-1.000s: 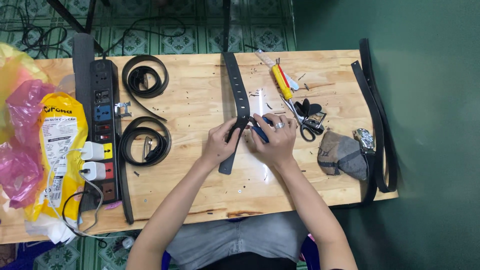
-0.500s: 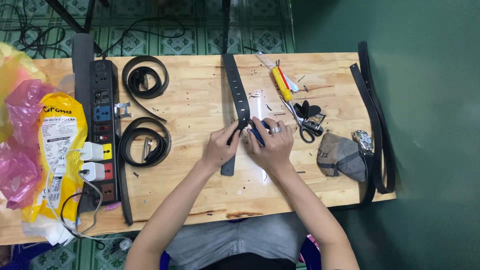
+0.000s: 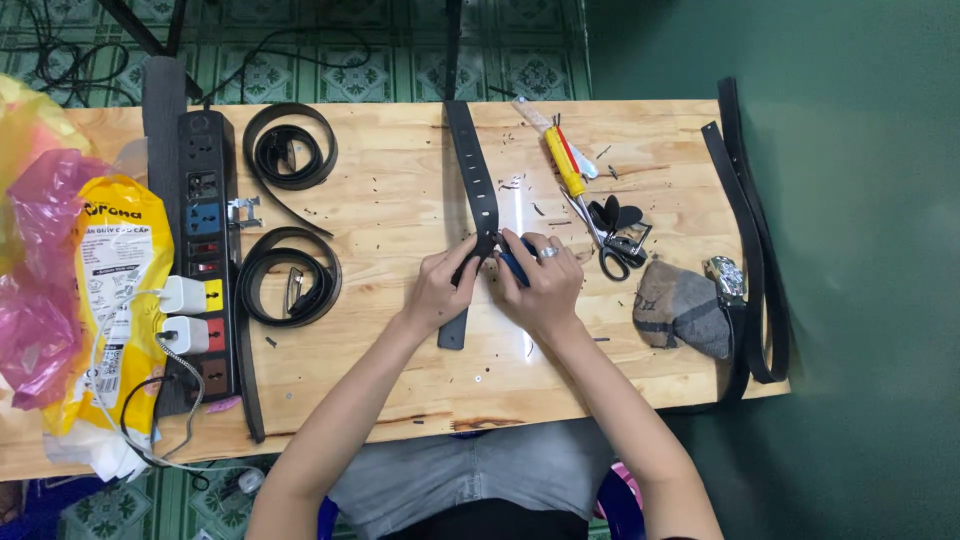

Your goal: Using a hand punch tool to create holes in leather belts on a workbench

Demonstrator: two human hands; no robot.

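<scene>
Hands barely moved; belt [image 3: 473, 190] stays put.
Left hand [image 3: 440, 290] pinches belt, right hand [image 3: 545, 285] grips blue tool [image 3: 512, 262]; several holes done.

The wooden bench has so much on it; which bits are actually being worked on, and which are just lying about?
In use:
black belt strap, pinned by the left hand
blue-handled tool, gripped in the right hand

Lying about:
two coiled belts
power strip
scissors
yellow screwdriver
grey pouch
plastic bags
</scene>
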